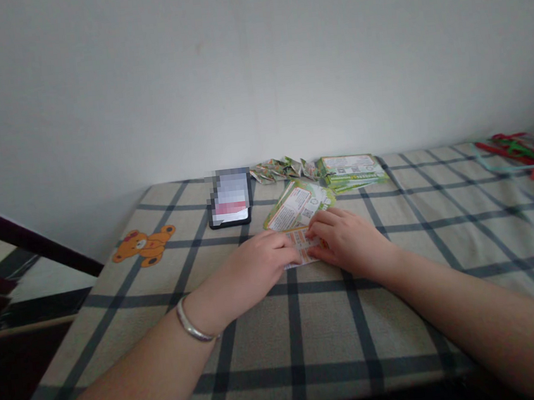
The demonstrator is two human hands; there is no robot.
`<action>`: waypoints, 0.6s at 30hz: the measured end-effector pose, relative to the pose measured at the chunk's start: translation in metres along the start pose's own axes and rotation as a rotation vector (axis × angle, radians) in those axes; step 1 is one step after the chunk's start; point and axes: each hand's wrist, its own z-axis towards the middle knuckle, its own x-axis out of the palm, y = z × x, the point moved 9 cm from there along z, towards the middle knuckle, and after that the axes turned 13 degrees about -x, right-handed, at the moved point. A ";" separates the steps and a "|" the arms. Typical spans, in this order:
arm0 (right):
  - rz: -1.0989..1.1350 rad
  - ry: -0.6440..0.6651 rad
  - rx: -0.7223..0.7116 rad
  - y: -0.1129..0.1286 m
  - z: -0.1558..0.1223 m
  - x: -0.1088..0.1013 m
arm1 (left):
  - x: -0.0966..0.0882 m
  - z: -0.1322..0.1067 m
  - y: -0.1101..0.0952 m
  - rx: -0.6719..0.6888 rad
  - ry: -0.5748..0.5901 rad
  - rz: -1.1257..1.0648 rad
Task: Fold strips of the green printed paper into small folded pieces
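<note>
Both hands (264, 256) (350, 239) (grip unclear) touch printed paper (300, 241), near edge crosswise, long axis hidden.

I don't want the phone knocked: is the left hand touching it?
Apart. The head view plainly shows a strip of checked cloth between the left hand and the phone.

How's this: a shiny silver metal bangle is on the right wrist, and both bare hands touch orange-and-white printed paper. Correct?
Not quite: the head view shows the bangle on the left wrist, not the right; the left hand and right hand do touch the paper.
</note>
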 end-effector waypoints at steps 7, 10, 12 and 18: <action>0.079 -0.062 -0.020 -0.003 0.000 -0.002 | 0.000 -0.006 0.011 0.030 0.065 -0.145; 0.090 -0.075 -0.032 -0.003 0.000 -0.004 | -0.001 -0.007 0.009 0.012 0.078 -0.136; 0.082 -0.071 -0.037 -0.002 -0.001 -0.005 | -0.002 -0.007 0.007 -0.009 0.085 -0.121; 0.103 -0.050 -0.191 0.013 -0.002 -0.009 | -0.005 -0.007 -0.001 -0.035 0.090 -0.094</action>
